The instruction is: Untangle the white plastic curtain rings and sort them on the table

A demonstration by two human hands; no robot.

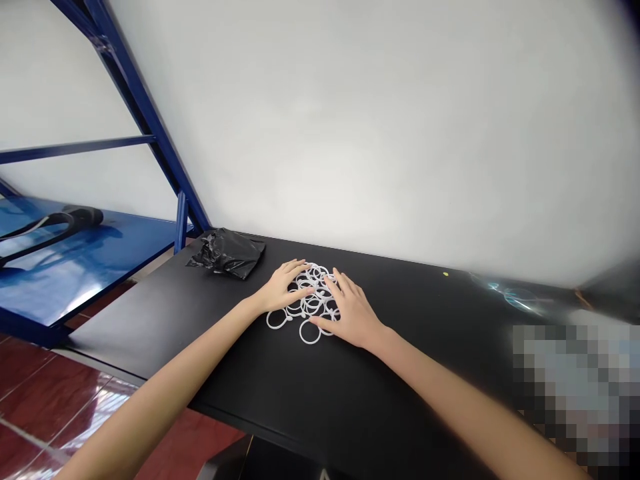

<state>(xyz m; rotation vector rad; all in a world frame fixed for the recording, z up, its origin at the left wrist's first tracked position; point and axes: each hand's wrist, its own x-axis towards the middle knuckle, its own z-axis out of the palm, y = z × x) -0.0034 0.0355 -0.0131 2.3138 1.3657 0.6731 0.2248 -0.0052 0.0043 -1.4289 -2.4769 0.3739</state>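
A loose heap of white plastic rings (311, 305) lies on the black table (280, 380), many of them overlapping. Around its left side rests my left hand (284, 287), fingers stretched out over the heap's edge. My right hand (353, 312) lies against the right side, its fingers spread and touching some rings. Neither hand grips a ring. One ring sits a little apart at the front, near my right thumb, and another at the left below my left hand. Parts of the heap are hidden under the fingers.
A crumpled black plastic bag (227, 253) lies at the table's back left. Beyond it stands a blue metal frame (145, 113) with a blue shelf (100, 253) holding a black object. Clear plastic wrapping (520, 297) is at the back right. A white wall (370, 127) borders the table.
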